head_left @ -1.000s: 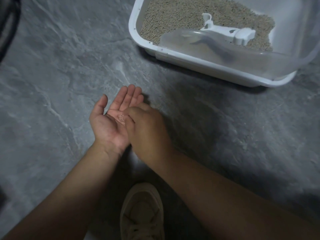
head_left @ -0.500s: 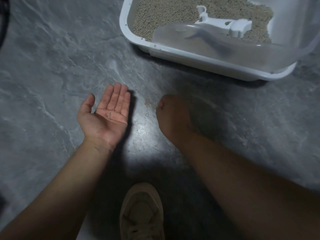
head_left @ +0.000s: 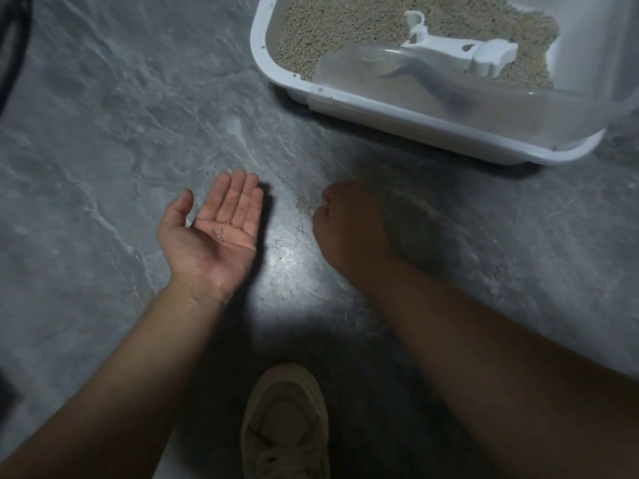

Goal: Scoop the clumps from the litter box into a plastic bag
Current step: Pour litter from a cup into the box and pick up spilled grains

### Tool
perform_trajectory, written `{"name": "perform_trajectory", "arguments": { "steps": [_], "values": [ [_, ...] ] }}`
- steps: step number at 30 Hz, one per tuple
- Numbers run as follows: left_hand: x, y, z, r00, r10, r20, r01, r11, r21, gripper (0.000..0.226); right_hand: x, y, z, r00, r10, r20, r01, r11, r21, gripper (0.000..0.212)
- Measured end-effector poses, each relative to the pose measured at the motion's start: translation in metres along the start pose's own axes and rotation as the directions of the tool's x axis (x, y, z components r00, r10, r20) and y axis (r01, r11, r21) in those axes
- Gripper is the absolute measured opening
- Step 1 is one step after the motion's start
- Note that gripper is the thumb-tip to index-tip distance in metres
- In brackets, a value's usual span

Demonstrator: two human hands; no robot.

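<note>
The left hand [head_left: 211, 229] is held palm up above the grey stone-patterned floor [head_left: 103, 150], fingers straight and together, thumb spread to the side. A few litter grains [head_left: 221, 232] lie in the middle of its palm; it grips nothing.

The right hand [head_left: 349, 226] is low at the floor, back of the hand toward the camera, fingers curled under and out of sight. Whether it pinches anything cannot be told. Just beside its knuckles, on the side toward the left hand, a small patch of spilled litter [head_left: 306, 203] lies on the floor, with finer specks scattered around it under a bright spot of light.

The white litter box [head_left: 397, 112] sits on the floor at the top right of the view, well apart from both hands. It holds beige granular litter [head_left: 345, 32]. A white scoop [head_left: 460, 55] lies on the litter inside the box, near its right side. A translucent plastic guard [head_left: 449, 95] rises along the box's near rim and continues up its right side, blurring what lies behind it. No clumps can be made out in the litter.

A beige laced shoe [head_left: 285, 423] stands on the floor at the bottom edge of the view, between the 2 forearms.
</note>
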State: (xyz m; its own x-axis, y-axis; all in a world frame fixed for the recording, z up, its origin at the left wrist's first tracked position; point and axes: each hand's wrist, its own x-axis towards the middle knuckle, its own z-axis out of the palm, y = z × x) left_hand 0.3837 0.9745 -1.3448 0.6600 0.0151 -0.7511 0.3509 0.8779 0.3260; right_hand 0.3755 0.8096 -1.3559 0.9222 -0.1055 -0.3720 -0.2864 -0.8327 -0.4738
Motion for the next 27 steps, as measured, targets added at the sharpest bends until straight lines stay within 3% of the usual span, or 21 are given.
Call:
{"name": "perform_trajectory", "arguments": {
  "steps": [9, 17, 23, 26, 27],
  "values": [
    [0.001, -0.005, 0.005, 1.000, -0.010, -0.003, 0.010, 0.999, 0.040, 0.048, 0.009, -0.027, -0.007, 0.981, -0.181, 0.069, 0.193, 0.932, -0.306, 0.021],
    [0.004, -0.009, 0.009, 1.000, -0.014, 0.001, 0.014, 0.997, 0.072, 0.048, 0.008, -0.032, -0.013, 0.967, -0.237, 0.099, 0.255, 0.925, -0.282, 0.024],
    [0.005, -0.008, 0.010, 1.000, -0.009, 0.029, 0.006, 0.997, 0.073, 0.049, 0.019, -0.032, -0.008, 0.961, -0.265, 0.075, 0.275, 0.911, -0.307, 0.011],
    [0.005, -0.008, 0.011, 0.999, -0.012, 0.050, 0.009, 0.997, 0.072, 0.050, 0.019, -0.029, -0.009, 0.971, -0.228, 0.078, 0.240, 0.947, -0.213, 0.014],
    [0.005, -0.009, 0.011, 0.998, -0.017, 0.056, 0.013, 0.998, 0.069, 0.050, 0.015, -0.030, -0.009, 0.974, -0.226, 0.017, 0.226, 0.960, -0.163, 0.015]
  ]
}}
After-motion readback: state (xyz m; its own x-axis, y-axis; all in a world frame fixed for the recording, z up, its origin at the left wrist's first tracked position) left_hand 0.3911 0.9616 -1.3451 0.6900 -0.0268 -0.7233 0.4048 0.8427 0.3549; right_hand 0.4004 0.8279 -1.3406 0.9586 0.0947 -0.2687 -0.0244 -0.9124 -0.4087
